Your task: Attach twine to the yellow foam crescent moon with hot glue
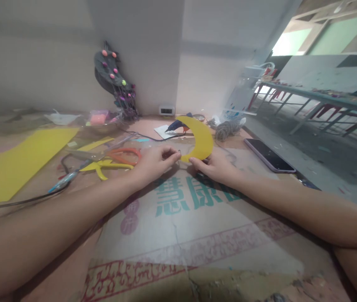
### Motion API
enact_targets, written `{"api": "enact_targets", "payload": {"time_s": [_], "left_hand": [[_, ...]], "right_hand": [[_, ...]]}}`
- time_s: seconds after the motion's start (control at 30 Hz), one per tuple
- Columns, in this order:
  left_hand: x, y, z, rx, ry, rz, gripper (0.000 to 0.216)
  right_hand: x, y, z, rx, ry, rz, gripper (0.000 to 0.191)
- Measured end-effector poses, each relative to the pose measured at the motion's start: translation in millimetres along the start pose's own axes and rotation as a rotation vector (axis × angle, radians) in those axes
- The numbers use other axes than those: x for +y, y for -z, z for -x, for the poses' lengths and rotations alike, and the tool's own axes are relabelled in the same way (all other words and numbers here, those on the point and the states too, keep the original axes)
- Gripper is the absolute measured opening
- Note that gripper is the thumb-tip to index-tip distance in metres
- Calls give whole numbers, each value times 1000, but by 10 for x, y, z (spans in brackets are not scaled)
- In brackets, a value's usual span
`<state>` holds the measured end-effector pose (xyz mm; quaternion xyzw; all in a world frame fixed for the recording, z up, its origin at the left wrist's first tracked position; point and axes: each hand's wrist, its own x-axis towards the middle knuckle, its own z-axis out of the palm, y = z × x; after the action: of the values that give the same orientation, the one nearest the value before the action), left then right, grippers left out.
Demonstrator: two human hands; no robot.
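A yellow crescent moon [206, 140], cut from a thin sheet, stands upright between my hands above the table. My right hand [217, 167] grips its lower edge, thumb in front and fingers behind. At the crescent's lower tip, the thumb and forefinger of my left hand [162, 158] are pinched together; a tiny dark bit shows at those fingertips, too small to name. Left of that hand lie scissors with orange handles [126, 156] and a yellow-handled tool [102, 167]. Behind the crescent is a dark blue and orange glue gun [176, 126], partly covered.
A yellow sheet [24, 163] covers the left side. Against the wall leans a dark crescent ornament [105, 71] with coloured pompoms. A small digital clock [167, 110], grey yarn [227, 131] and a phone [269, 155] lie farther back. Printed sheeting [153, 243] covers the tabletop before me.
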<state>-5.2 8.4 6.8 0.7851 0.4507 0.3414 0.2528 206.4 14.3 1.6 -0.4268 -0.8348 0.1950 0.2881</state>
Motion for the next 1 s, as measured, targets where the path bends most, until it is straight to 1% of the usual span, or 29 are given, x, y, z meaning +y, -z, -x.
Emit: {"api": "enact_targets", "payload": {"time_s": [0.3, 0.8, 1.0], "left_hand": [[-19, -11, -3, 13, 29, 47, 27], [-101, -23, -23, 17, 35, 97, 26], [-125, -33, -32, 22, 46, 130, 30]], "right_hand": [[14, -8, -2, 31, 33, 31, 27], [7, -5, -3, 20, 54, 51, 23], [12, -3, 6, 17, 38, 46, 25]]}}
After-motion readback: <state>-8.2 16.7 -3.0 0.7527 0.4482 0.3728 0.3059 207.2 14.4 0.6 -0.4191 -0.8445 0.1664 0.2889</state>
